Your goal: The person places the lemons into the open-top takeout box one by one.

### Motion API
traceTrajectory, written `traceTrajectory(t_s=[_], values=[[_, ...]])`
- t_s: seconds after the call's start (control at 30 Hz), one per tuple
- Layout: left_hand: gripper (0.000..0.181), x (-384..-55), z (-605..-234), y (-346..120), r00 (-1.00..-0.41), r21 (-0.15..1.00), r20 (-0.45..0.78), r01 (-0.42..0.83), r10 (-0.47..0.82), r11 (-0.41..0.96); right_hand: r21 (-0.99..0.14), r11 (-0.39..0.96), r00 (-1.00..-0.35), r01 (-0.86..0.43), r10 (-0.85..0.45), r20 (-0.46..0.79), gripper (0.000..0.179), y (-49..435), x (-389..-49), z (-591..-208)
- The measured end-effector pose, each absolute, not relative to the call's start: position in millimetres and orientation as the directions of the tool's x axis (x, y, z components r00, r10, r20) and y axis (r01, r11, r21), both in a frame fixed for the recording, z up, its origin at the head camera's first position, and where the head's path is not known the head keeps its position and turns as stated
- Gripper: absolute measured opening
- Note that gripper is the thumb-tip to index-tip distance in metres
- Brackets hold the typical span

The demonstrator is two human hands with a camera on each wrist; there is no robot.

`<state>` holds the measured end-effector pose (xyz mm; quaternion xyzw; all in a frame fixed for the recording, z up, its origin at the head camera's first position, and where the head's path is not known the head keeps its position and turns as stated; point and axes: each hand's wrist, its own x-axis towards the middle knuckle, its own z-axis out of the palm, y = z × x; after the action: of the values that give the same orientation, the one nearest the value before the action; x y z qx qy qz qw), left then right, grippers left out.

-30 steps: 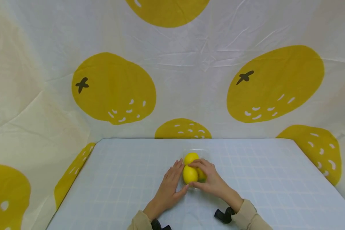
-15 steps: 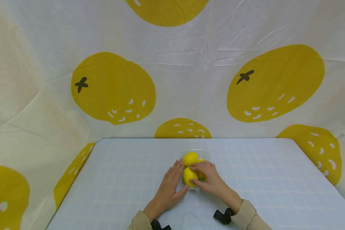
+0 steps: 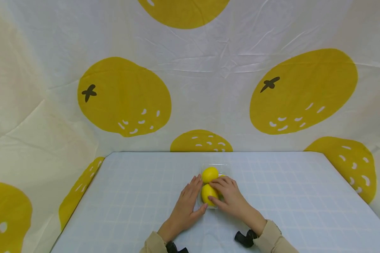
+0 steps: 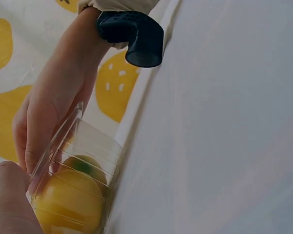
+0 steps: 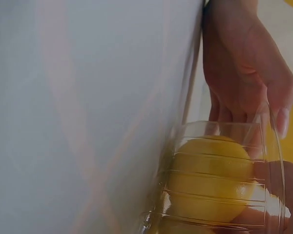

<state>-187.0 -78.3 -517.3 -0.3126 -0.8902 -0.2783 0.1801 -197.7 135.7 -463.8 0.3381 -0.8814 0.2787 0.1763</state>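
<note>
Yellow lemons sit in a clear plastic container (image 3: 222, 166) on the table. One lemon (image 3: 210, 174) lies at the far left of it, another lemon (image 3: 209, 194) nearer. My right hand (image 3: 232, 198) reaches in from the right, its curled fingers and thumb on the near lemon. That hand hides most of a third lemon (image 3: 222, 175); a green patch (image 4: 82, 166) shows through the plastic in the left wrist view. Along the container's left side, my left hand (image 3: 185, 205) rests with fingers straight and thumb spread toward the near corner.
A pale blue checked cloth (image 3: 139, 196) covers the table. Behind it hangs a white sheet (image 3: 209, 105) printed with big yellow fruit. Black wrist camera mounts (image 3: 245, 239) sit at both cuffs.
The near lemon has settled slightly lower and toward me. My right thumb has shifted from its near edge up onto its right side. The left hand stays in place.
</note>
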Motion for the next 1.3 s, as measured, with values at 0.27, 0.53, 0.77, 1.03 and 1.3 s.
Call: traceTrajectory(t_s=[0.27,0.53,0.77,1.03,1.3], values=[[0.073,-187,-517,-79,-0.748,0.388,0.481,0.650,0.458,0.654,-0.342,0.666,-0.739,-0.663,-0.507,0.444,0.043,136,-197,-465],[0.074,-185,-515,-79,-0.751,0.387,0.475,0.646,0.458,0.658,-0.320,0.678,-0.737,-0.662,-0.511,0.443,0.045,137,-199,-467],[0.074,-184,-514,-78,-0.753,0.405,0.477,0.646,0.453,0.648,-0.304,0.661,-0.710,-0.686,-0.517,0.478,0.043,139,-200,-469],[0.073,-185,-513,-77,-0.739,0.386,0.502,0.656,0.450,0.648,-0.327,0.647,-0.711,-0.689,-0.515,0.479,0.043,140,-201,-468],[0.072,-186,-513,-77,-0.736,0.383,0.512,0.658,0.443,0.649,-0.422,0.571,-0.706,-0.704,-0.506,0.495,0.037,145,-201,-453]])
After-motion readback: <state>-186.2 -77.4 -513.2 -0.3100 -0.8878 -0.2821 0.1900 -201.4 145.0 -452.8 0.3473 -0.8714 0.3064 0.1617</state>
